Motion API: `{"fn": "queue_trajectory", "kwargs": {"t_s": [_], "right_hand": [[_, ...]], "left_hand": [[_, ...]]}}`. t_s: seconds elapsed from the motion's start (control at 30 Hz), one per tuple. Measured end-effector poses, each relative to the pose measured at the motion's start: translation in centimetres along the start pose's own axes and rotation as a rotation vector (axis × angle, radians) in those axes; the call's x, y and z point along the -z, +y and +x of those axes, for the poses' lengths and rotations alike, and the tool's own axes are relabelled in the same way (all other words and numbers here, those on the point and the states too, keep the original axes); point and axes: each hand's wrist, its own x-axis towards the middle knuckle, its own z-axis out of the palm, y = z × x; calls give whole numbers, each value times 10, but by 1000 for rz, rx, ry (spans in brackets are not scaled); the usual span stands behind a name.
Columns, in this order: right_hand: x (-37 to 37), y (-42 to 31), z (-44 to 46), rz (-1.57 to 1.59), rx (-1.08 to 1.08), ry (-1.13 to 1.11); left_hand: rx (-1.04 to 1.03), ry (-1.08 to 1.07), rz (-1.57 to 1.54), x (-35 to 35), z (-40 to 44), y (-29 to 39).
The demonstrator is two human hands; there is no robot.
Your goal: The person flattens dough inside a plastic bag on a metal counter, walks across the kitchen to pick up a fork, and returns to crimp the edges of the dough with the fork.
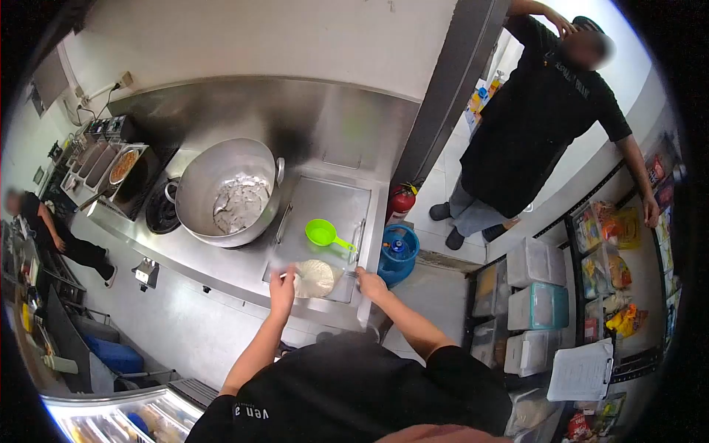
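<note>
On the steel counter, my left hand (pixel 282 289) is at the left edge of a round, pale, whitish item (pixel 315 278), its fingers closed and partly blurred. What they hold, if anything, is too small to tell. To the right, my right hand (pixel 371 283) is closed at the right edge of the steel tray (pixel 346 198), near its handle; its grip is unclear. A bright green scoop (pixel 320 232) lies on the tray, its handle toward the lower right. Left of the tray stands a large metal pot (pixel 210 173) with shiny, silvery contents (pixel 242 201).
A person (pixel 535 122) in black stands in the doorway at right; another person (pixel 63 232) is at far left. A blue gas cylinder (pixel 399 255) and fire extinguisher (pixel 401 201) stand beside the counter. Shelves hold plastic bins (pixel 535 306). A burner (pixel 161 209) is left of the pot.
</note>
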Motion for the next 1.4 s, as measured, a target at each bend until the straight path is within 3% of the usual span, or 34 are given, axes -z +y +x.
{"fn": "queue_trajectory", "kwargs": {"t_s": [0.07,0.13,0.2,0.23,0.33,0.37,0.4,0.43,0.47,0.5,0.57,0.63,0.77,0.83,0.87,0.93,1.07,1.13,1.17,1.2,1.27,1.33,1.37,1.4], "right_hand": [[-4,-3,6,-5,-28,47],[-10,-11,15,10,-55,55],[-14,-9,15,22,-83,58],[-17,-10,17,-17,-70,81],[-23,-15,21,-77,18,43],[-27,-9,27,-133,18,-65],[-24,-17,17,-70,9,13],[-21,-24,6,-143,145,96],[-2,-43,-6,-117,125,17],[-14,-20,10,-105,336,47],[3,-41,-9,-153,259,84],[2,-44,-5,-228,303,77],[-5,-44,34,-389,323,66],[-2,-53,34,-323,351,92],[1,-57,34,-324,354,92],[7,-67,29,-232,399,146],[-1,-48,50,-111,356,197],[-3,-35,54,-62,397,233],[-4,-33,54,-57,391,232],[-4,-32,55,-33,295,205],[-3,-30,56,-6,201,178],[-2,-30,58,-56,263,192],[0,-34,59,-61,210,127],[0,-35,58,-44,303,147]], "left_hand": [[-348,-60,403,3,4,-10],[-317,-143,474,6,3,-16],[-288,-384,791,9,4,-27],[-449,-476,484,9,9,-44],[-840,-478,769,15,17,-61],[-935,-312,562,14,42,-122],[-816,-364,467,24,3,-47],[-912,-222,502,23,20,-76],[-920,-289,404,31,18,-57],[-742,-223,474,31,15,-47],[-710,-244,367,32,12,-40],[-750,-6,354,29,-4,-21],[-696,-49,498,9,37,-83],[-487,-48,411,-1,43,-89],[-488,-45,411,1,49,-92],[158,-238,320,31,7,-4],[91,-189,235,30,14,-17],[-322,-208,241,20,26,-47],[-319,-214,246,17,31,-61],[-567,-238,409,17,32,-66],[-818,-261,575,16,36,-73],[-624,-509,732,22,29,-54],[-622,-498,743,20,29,-53],[-565,-386,673,14,29,-56]]}}
